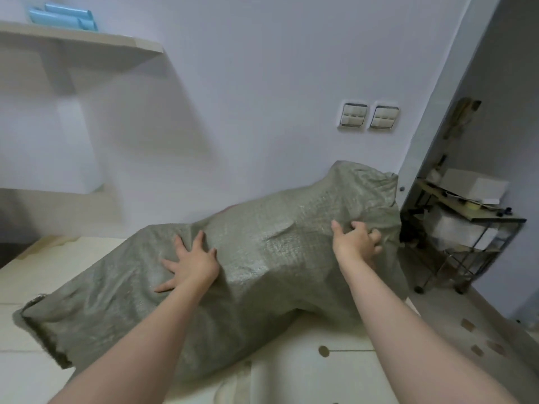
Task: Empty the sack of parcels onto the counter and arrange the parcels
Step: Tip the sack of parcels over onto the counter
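The cream counter (335,374) fills the lower frame. The grey-green woven sack (262,266) is laid slantwise over it, from lower left up to centre right by the wall. Lumps under the soft cloth suggest a heavy, shifting load, best taken by bunched fabric at the raised end. The left hand (192,266) is pressed flat at centre, fingers spread. A fold is gripped there by the right hand (355,243), fingers curled.

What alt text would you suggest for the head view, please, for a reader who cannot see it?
A bulging grey-green woven sack lies on a pale counter against the wall. The left hand presses flat on it with spread fingers, while the right hand grips a fold of fabric near its raised end.
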The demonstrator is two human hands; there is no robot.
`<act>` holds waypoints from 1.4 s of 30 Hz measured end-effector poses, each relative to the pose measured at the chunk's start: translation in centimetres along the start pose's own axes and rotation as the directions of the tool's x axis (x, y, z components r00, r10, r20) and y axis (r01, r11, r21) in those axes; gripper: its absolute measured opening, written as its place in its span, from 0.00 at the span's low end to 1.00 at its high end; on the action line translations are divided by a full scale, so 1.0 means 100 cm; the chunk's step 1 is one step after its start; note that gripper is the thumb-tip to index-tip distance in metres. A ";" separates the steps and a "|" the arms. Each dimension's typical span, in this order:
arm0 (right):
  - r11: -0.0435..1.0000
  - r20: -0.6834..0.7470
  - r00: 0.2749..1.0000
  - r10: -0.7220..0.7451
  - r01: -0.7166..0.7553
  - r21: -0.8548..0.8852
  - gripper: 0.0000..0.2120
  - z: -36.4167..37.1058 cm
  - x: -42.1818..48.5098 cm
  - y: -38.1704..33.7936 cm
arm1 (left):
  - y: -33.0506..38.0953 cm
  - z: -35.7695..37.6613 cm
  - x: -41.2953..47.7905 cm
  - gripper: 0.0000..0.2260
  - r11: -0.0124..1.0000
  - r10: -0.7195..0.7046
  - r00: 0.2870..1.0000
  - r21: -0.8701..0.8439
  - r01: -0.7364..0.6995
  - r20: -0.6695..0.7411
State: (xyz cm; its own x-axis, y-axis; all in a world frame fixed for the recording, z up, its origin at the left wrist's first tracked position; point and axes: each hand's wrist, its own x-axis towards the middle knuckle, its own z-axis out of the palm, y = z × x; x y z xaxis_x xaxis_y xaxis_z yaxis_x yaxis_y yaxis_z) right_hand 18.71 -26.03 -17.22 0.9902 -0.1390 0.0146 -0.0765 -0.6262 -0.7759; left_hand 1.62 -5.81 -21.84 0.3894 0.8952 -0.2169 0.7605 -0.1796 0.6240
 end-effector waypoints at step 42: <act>0.736 0.016 0.768 -0.640 0.619 -0.275 0.13 0.120 -0.222 -0.169 | -0.188 -0.079 0.096 0.35 0.905 0.201 0.965 -0.409 -0.116 0.171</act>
State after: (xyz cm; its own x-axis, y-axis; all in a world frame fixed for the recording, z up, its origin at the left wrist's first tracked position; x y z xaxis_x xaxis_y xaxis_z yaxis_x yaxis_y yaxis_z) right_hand -0.54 -3.17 -12.01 0.8116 0.3058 0.4978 0.5240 -0.7578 -0.3888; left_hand -13.10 9.35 -29.72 0.6170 0.7579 -0.2119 0.4303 -0.0994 0.8972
